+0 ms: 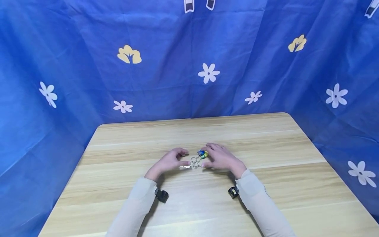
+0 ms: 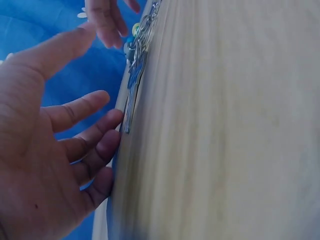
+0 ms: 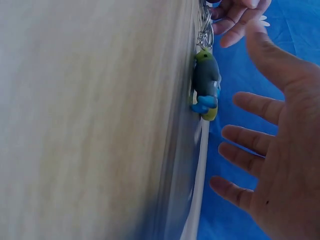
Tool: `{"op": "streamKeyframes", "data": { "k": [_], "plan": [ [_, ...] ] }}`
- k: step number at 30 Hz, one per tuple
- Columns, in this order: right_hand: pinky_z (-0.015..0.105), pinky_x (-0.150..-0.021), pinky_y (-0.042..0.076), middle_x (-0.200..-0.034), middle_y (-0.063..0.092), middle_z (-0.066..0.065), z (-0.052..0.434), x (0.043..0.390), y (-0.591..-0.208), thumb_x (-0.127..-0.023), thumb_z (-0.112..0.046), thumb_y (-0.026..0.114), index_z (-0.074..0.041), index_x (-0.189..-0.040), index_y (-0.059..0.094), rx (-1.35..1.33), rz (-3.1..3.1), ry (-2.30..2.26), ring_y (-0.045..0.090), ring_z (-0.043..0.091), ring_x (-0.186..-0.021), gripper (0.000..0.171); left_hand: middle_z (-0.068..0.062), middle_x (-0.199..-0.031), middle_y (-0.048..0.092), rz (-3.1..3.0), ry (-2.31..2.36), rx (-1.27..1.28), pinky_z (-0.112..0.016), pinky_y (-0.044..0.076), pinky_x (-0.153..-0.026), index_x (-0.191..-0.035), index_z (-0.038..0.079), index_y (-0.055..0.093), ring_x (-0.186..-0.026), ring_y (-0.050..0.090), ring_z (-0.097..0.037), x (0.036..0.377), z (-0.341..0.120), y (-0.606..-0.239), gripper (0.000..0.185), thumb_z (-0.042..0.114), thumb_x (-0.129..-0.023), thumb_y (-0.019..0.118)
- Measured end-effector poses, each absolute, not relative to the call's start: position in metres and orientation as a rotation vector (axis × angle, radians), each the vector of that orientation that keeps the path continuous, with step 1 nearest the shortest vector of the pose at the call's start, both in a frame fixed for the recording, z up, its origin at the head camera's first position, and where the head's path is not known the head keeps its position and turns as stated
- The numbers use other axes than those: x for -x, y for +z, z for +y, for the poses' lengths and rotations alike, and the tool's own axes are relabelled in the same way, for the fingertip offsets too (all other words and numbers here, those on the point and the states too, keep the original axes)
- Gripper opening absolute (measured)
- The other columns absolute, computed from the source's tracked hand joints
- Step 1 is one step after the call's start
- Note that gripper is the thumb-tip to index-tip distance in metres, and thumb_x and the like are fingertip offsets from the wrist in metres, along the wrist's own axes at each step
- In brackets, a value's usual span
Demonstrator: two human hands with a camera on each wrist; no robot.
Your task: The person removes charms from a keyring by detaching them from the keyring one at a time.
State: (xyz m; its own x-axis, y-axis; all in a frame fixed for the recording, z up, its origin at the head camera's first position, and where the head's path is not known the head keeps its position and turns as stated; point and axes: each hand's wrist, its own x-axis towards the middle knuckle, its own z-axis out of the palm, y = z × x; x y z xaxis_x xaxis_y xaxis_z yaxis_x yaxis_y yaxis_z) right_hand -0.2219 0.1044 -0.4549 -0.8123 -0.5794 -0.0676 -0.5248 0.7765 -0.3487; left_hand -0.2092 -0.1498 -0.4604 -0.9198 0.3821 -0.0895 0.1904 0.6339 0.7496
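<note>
A keychain (image 1: 196, 161) lies in the middle of the wooden table (image 1: 266, 141): metal rings, a flat key (image 2: 132, 90) and a small grey, blue and yellow-green figurine (image 3: 206, 86). My left hand (image 1: 186, 157) hovers just left of it with relaxed fingers (image 2: 82, 107) close to the key tip, holding nothing. My right hand (image 1: 209, 157) sits just right of it. Its spread fingers (image 3: 250, 140) arch over the figurine without gripping it.
Blue cloth with white flowers (image 1: 208, 72) hangs behind and on both sides of the table. Small black wrist cameras (image 1: 162, 195) sit on both light sleeves. Bare wood surrounds the hands on all sides.
</note>
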Motion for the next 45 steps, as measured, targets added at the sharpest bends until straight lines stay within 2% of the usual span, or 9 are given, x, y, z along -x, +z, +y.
{"op": "streamKeyframes", "data": {
  "k": [6,10,15,24,29,36,45],
  "plan": [
    [0.054,-0.114,0.029,-0.145,0.044,0.009,0.102,0.222,-0.454,-0.076,-0.054,0.073,-0.019,-0.137,0.050,0.893,2.793,-0.516,0.040,0.031,-0.136,0.074,-0.001,-0.102,0.063,2.723,0.966,-0.450,-0.037,0.049,-0.088,-0.115,0.014,0.067,-0.093,0.056,-0.014,0.208,-0.143,-0.459,0.053,0.037,-0.071,0.083],
    [0.051,-0.113,0.030,-0.138,0.048,0.005,0.102,0.222,-0.452,-0.074,-0.049,0.076,-0.019,-0.128,0.057,0.893,2.786,-0.532,0.043,0.028,-0.132,0.065,0.002,-0.094,0.061,2.784,0.849,-0.465,-0.034,0.048,-0.082,-0.108,0.018,0.068,-0.086,0.054,-0.013,0.208,-0.141,-0.459,0.046,0.037,-0.070,0.083],
    [0.050,-0.113,0.031,-0.130,0.052,0.004,0.101,0.221,-0.451,-0.074,-0.046,0.078,-0.019,-0.120,0.061,0.895,2.775,-0.546,0.046,0.028,-0.128,0.056,0.002,-0.094,0.062,2.820,0.791,-0.520,-0.036,0.046,-0.082,-0.100,0.019,0.069,-0.086,0.055,-0.013,0.208,-0.140,-0.461,0.036,0.034,-0.070,0.083],
    [0.047,-0.110,0.035,-0.125,0.053,0.002,0.099,0.220,-0.451,-0.077,-0.037,0.079,-0.018,-0.117,0.061,0.877,2.767,-0.552,0.049,0.025,-0.122,0.048,0.006,-0.089,0.062,2.825,0.784,-0.538,-0.036,0.047,-0.081,-0.091,0.020,0.069,-0.083,0.055,-0.011,0.208,-0.138,-0.463,0.028,0.031,-0.070,0.084],
    [0.044,-0.104,0.042,-0.123,0.053,0.001,0.097,0.219,-0.452,-0.081,-0.031,0.076,-0.018,-0.117,0.061,0.863,2.758,-0.563,0.054,0.024,-0.114,0.042,0.007,-0.084,0.061,2.827,0.757,-0.509,-0.036,0.047,-0.081,-0.085,0.020,0.067,-0.079,0.054,-0.011,0.207,-0.136,-0.463,0.025,0.031,-0.070,0.084],
    [0.036,-0.085,0.049,-0.119,0.052,0.002,0.095,0.222,-0.454,-0.085,-0.018,0.068,-0.015,-0.117,0.061,0.881,2.753,-0.540,0.054,0.017,-0.092,0.033,0.006,-0.082,0.060,2.795,0.779,-0.513,-0.032,0.047,-0.075,-0.085,0.018,0.064,-0.076,0.053,-0.011,0.204,-0.134,-0.462,0.023,0.027,-0.072,0.081],
    [0.031,-0.074,0.049,-0.118,0.052,0.002,0.093,0.225,-0.453,-0.086,-0.012,0.062,-0.014,-0.114,0.062,0.873,2.760,-0.539,0.054,0.015,-0.089,0.027,0.004,-0.081,0.060,2.760,0.791,-0.533,-0.029,0.046,-0.070,-0.087,0.016,0.062,-0.074,0.052,-0.011,0.204,-0.131,-0.459,0.022,0.020,-0.072,0.078]
  ]
}}
